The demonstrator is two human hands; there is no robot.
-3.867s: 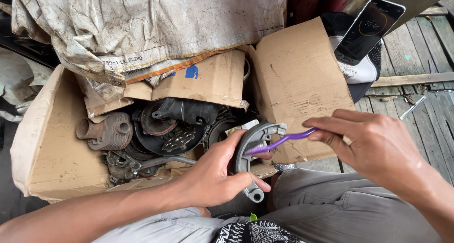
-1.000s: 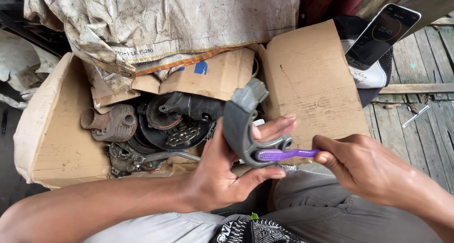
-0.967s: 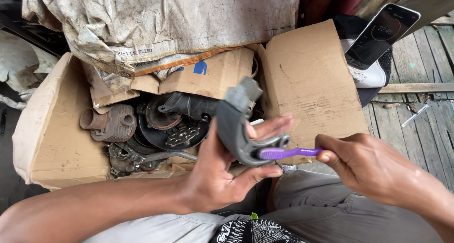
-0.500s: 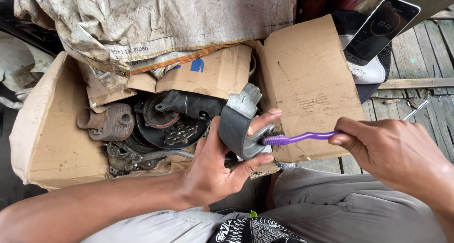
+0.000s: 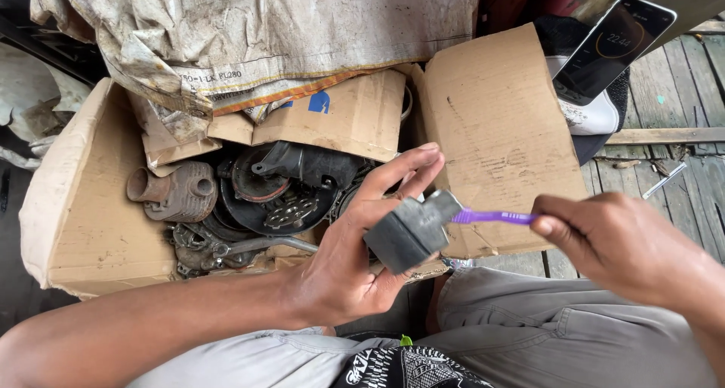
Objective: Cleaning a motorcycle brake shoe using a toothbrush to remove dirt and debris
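Grey metal part [image 5: 411, 231] and purple brush [image 5: 492, 217] in hands

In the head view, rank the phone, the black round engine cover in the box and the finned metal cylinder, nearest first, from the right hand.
From the right hand:
1. Phone, above it, leaning at upper right.
2. Black round engine cover, left, mid-box.
3. Finned metal cylinder, farther left in the box.

Both forearms bare, no sleeves visible. Left hand [image 5: 343, 263], right hand [image 5: 612, 241] ungloved. Grey trousers at 5 o'clock; black-and-white patterned cloth, possibly shirt hem, at 6.
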